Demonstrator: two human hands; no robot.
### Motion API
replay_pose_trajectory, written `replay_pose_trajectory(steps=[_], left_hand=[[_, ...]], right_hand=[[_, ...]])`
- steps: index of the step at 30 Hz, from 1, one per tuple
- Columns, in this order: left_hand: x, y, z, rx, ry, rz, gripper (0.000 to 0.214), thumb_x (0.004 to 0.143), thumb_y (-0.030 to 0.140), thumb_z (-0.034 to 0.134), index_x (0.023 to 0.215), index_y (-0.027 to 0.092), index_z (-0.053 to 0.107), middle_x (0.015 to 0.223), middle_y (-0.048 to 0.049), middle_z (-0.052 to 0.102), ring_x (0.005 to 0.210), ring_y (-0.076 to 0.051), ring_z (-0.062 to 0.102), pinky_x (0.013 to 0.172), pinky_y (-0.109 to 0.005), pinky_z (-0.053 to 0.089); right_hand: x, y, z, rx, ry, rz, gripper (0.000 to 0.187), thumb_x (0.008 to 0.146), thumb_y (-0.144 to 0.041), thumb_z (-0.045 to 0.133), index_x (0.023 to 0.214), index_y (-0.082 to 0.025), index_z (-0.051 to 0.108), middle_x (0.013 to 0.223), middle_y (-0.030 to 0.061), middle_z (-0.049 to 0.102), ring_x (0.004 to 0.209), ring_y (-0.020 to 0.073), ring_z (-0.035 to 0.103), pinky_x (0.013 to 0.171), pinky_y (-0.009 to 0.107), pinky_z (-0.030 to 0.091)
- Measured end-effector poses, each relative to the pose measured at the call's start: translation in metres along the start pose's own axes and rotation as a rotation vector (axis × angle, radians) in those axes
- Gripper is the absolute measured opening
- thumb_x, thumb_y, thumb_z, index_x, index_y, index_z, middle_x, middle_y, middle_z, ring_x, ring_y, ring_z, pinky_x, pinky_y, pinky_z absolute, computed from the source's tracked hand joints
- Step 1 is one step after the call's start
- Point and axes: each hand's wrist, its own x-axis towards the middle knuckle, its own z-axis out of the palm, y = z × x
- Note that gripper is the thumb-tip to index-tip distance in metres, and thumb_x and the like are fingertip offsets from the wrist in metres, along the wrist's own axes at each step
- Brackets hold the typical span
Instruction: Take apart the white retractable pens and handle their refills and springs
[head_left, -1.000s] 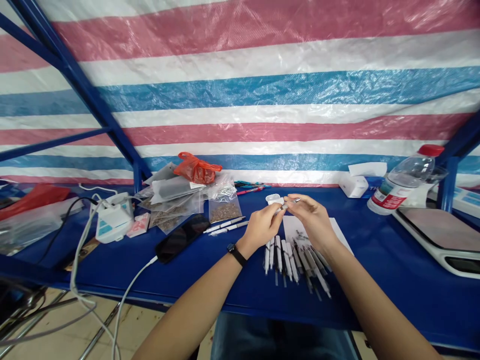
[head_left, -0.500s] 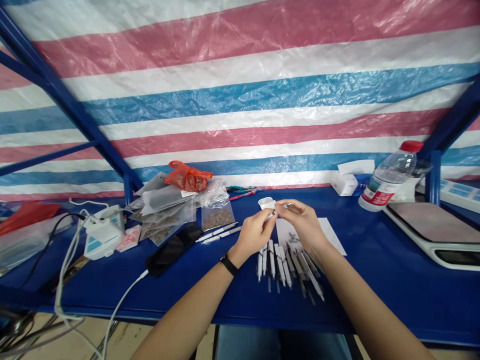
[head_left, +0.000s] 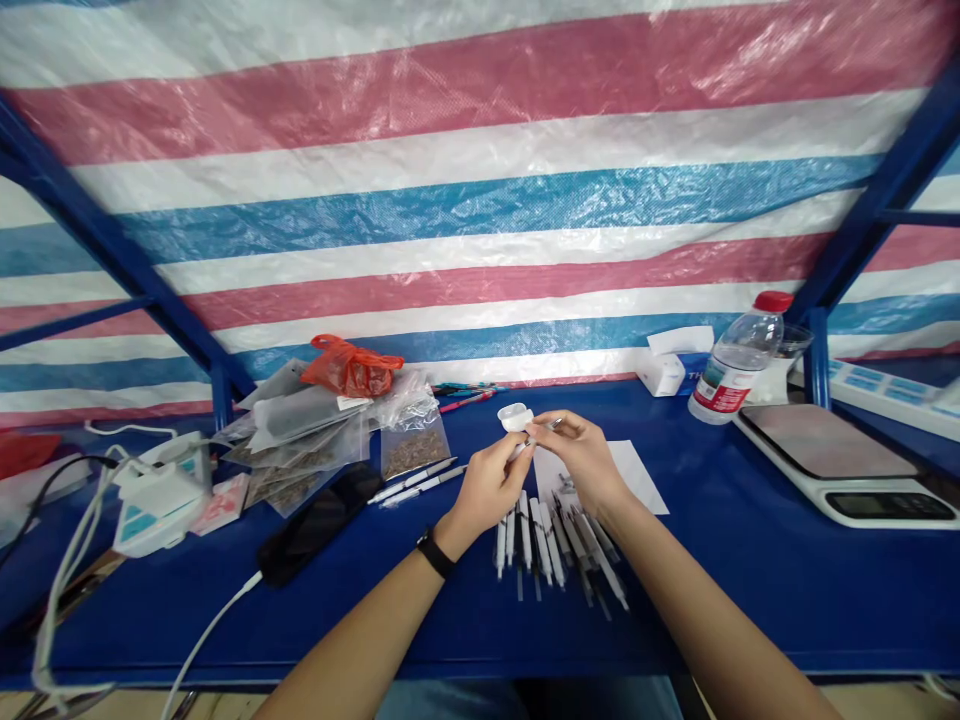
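A small white plastic cap is pinched at the fingertips of the left hand, and a slim silver-tipped rod is pinched by the right hand. The two hands are held close together above the counter, though exactly how the two pieces meet is hidden by the fingers. A black wristband is worn on the left wrist.

Below the hands, white slender pen-like tubes with dark tips are laid side by side on the blue counter, partly over a white paper sheet. Two white pens lie to the left, beside a black smartphone and clear plastic bags of brown granules. A crumpled orange plastic bag sits behind them. To the right stand a white tissue box, a red-capped clear plastic bottle and a white digital scale.
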Motion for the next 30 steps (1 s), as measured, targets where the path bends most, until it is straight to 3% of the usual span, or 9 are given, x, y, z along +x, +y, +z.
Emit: replay_pose_trajectory(steps=[4,8,13,17,24,30], left_hand=[[-0.001,0.001,-0.001,-0.061,0.003,-0.02,0.032,0.101,0.042,0.041,0.097,0.018,0.061,0.059,0.0064,0.043,0.049,-0.01,0.039,0.052,-0.022,0.03],[-0.002,-0.004,-0.011,-0.037,-0.07,0.007,0.032,0.104,0.04,0.04,0.107,0.018,0.062,0.057,0.0069,0.045,0.048,-0.01,0.04,0.052,-0.022,0.031],[-0.004,-0.019,-0.021,0.035,-0.061,0.09,0.031,0.105,0.037,0.039,0.108,0.018,0.063,0.066,0.003,0.058,0.052,-0.011,0.049,0.055,-0.022,0.038],[-0.004,-0.027,-0.025,0.085,-0.044,0.127,0.031,0.106,0.035,0.039,0.104,0.018,0.065,0.08,-0.0024,0.068,0.062,-0.013,0.059,0.062,-0.022,0.045],[-0.007,-0.028,-0.027,-0.05,-0.026,0.093,0.028,0.105,0.032,0.042,0.097,0.017,0.065,0.075,-0.0008,0.065,0.058,-0.011,0.053,0.059,-0.021,0.043],[-0.006,-0.031,-0.028,-0.076,-0.004,0.032,0.03,0.106,0.035,0.042,0.101,0.017,0.066,0.081,-0.002,0.068,0.062,-0.011,0.055,0.06,-0.021,0.043]], right_hand=[[-0.001,-0.002,-0.001,0.014,0.022,-0.008,0.041,0.043,-0.036,0.097,0.075,-0.022,0.075,0.066,-0.0012,0.069,0.073,0.0211,0.068,0.078,0.038,0.056],[-0.004,-0.005,0.001,0.082,-0.069,-0.009,0.043,0.053,-0.028,0.091,0.094,-0.026,0.078,0.079,0.0008,0.078,0.086,0.0242,0.073,0.09,0.043,0.057],[-0.004,0.002,0.004,0.048,-0.074,-0.063,0.026,0.057,-0.027,0.088,0.081,-0.026,0.079,0.086,0.0026,0.08,0.09,0.0261,0.075,0.093,0.045,0.058],[-0.004,0.006,0.004,0.008,-0.044,-0.083,0.024,0.061,-0.032,0.089,0.083,-0.026,0.08,0.091,0.0034,0.081,0.093,0.0272,0.075,0.094,0.046,0.058],[-0.001,0.005,0.002,-0.098,-0.083,-0.134,0.02,0.066,-0.034,0.087,0.083,-0.027,0.081,0.093,0.0031,0.081,0.091,0.0253,0.076,0.088,0.042,0.06],[0.019,-0.015,-0.006,-0.187,-0.214,-0.141,0.022,0.065,-0.035,0.09,0.083,-0.026,0.081,0.09,0.0035,0.081,0.083,0.0233,0.074,0.083,0.041,0.06]])
